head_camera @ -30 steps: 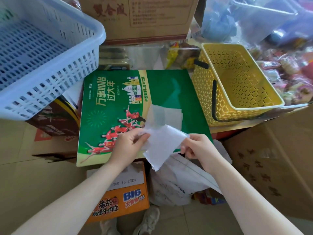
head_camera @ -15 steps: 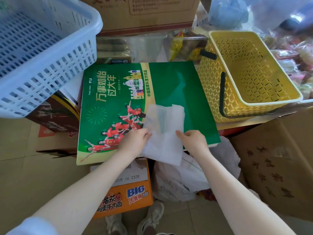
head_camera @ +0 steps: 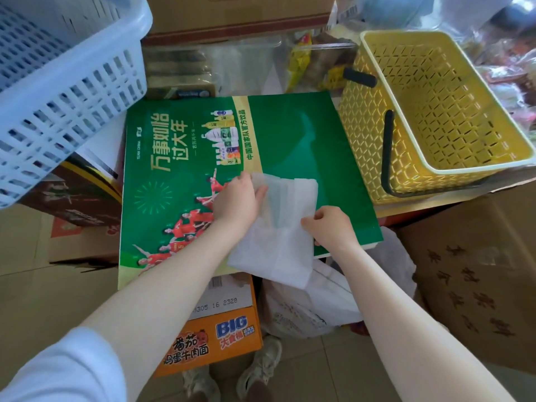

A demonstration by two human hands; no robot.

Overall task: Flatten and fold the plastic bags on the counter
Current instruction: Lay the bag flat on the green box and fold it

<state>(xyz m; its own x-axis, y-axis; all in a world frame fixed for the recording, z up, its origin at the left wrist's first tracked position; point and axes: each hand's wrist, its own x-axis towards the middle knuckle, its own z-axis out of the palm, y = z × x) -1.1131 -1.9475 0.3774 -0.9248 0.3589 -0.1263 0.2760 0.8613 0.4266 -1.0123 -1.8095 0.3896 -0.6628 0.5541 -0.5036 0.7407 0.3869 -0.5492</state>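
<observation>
A white plastic bag (head_camera: 278, 227) lies across the near right part of a green printed carton top (head_camera: 304, 146), its lower end hanging past the carton's near edge, with bare green surface beyond it up to the yellow basket (head_camera: 435, 117) on the right. The left hand (head_camera: 236, 201) rests on the bag's left edge with fingers laid fairly straight, while the right hand (head_camera: 329, 227) has fingers curled at the bag's right edge, seemingly pinching it, though the grip is partly hidden. A blue-white basket (head_camera: 58, 82) overhangs the far left, an orange box (head_camera: 214, 338) and a crumpled white bag (head_camera: 304, 309) sit below on the tiled floor, and a brown cardboard box (head_camera: 478, 271) stands at the right.
</observation>
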